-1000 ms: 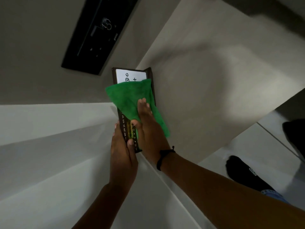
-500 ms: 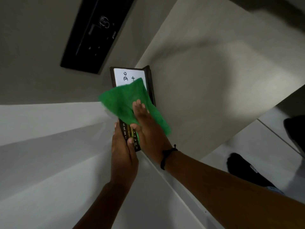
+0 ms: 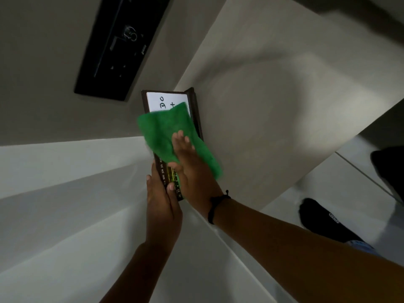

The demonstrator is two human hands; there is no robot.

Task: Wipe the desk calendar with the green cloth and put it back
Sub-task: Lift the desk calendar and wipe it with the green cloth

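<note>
Left hand (image 3: 160,206) grips desk calendar (image 3: 166,101); flat right hand (image 3: 192,169) presses green cloth (image 3: 161,132) near black panel (image 3: 118,47).

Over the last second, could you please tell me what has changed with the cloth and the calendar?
The right hand slid the green cloth slightly toward the calendar's left edge and back, a small wiping stroke across its face. The left hand kept its grip on the desk calendar at the near end, and the calendar barely moved.

Pale desk surface (image 3: 273,110) beneath my hands; the desk calendar (image 3: 166,101) I held appeared raised off it.
</note>
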